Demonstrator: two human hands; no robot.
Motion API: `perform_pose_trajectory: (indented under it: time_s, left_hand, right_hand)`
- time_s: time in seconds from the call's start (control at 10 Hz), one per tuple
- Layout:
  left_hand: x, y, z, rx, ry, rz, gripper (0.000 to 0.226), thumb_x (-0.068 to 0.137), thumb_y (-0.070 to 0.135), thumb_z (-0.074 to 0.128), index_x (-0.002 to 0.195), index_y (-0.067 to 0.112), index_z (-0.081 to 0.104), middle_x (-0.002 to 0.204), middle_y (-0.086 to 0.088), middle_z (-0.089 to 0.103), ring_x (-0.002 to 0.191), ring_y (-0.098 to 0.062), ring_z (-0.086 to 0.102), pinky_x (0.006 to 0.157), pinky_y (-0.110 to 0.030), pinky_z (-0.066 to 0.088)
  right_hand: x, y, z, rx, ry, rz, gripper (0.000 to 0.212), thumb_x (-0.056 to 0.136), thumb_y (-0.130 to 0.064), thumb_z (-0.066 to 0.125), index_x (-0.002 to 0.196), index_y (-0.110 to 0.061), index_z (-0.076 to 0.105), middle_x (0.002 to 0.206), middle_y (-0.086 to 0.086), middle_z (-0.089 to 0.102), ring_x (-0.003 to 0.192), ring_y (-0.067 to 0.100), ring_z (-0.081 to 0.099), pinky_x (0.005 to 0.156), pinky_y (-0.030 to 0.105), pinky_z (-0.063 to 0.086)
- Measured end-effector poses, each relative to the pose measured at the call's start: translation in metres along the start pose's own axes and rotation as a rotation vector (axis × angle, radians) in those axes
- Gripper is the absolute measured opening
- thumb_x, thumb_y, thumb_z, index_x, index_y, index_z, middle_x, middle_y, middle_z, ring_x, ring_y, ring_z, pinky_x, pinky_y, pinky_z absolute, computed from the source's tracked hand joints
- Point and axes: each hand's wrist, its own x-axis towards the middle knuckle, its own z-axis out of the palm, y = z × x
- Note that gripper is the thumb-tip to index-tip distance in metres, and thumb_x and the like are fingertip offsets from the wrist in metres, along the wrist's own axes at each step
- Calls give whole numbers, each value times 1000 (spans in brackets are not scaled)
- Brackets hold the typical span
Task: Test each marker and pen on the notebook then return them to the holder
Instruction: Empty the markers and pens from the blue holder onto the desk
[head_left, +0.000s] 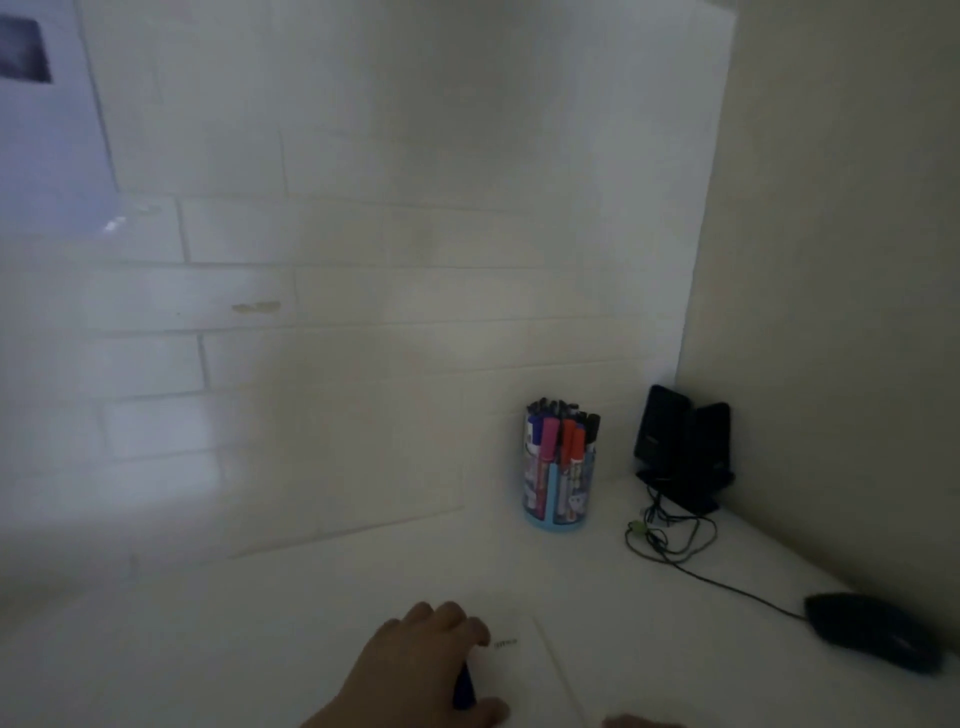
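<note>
- Left hand (415, 670) is sitting at 6 o'clock in the view, fingers curled down around a blue marker (464, 693); the marker's barrel is showing below the palm, near the thumb.
- The knuckles are resting at the left edge of the white notebook (540, 670), which is lying flat on the white table (260, 649).
- A short dark scribble (505, 643) is showing on the page, just beside the fingertips at their 3 o'clock.
- Right hand (641, 721) is barely entering the frame at the bottom edge; its grip cannot be told.
- The holder (558, 512), a clear cylinder with a blue base, is standing upright at 1 o'clock from the left hand, well apart from it, near the tiled wall (363, 312).
- Markers and pens (558, 431) are standing upright in it, caps up; pink, red, purple and black caps are showing.
- A black stand (680, 447) is occupying the corner at 3 o'clock from the holder, with a coiled cable (670, 535) in front of it.
- A black mouse (872, 631) is lying at 3 o'clock from the notebook.
</note>
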Motion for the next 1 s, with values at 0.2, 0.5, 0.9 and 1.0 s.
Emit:
perform_pose_trajectory:
  time_s: [0.2, 0.5, 0.9, 1.0]
  left_hand:
    - [25, -33, 35, 286, 330, -37, 46, 83, 77, 17, 104, 53, 51, 99, 24, 45, 83, 3, 34, 59, -10, 30]
    - [40, -33, 61, -49, 643, -143, 17, 60, 38, 51, 54, 22, 45, 46, 3, 34, 38, -10, 31, 50, -23, 18]
    - [28, -56, 39, -335, 792, -278, 79, 59, 70, 62, 130, 52, 34, 132, 33, 29, 108, 3, 45, 93, -18, 44]
    - [22, -51, 31, -607, 839, -366, 96, 55, 70, 67, 132, 63, 11, 142, 38, 10, 128, -8, 37, 103, -35, 40]
  right_hand:
    - [105, -113, -23, 513, -307, 440, 82, 41, -88, 56, 113, -52, 42, 109, -30, 49, 108, -3, 44, 99, 14, 30]
    - [233, -135, 24, 979, 219, 517, 125, 34, -39, 93, 137, -18, 26, 117, -4, 50, 106, 20, 54, 99, 48, 45]
    - [193, -132, 32, 593, 295, 147, 95, 48, -56, 84, 128, -21, 45, 119, -3, 53, 104, 10, 55, 85, 24, 48]
    - [181, -145, 17, 330, 209, -63, 105, 51, -57, 77, 138, -19, 31, 127, -4, 32, 114, 7, 33, 92, 23, 39]
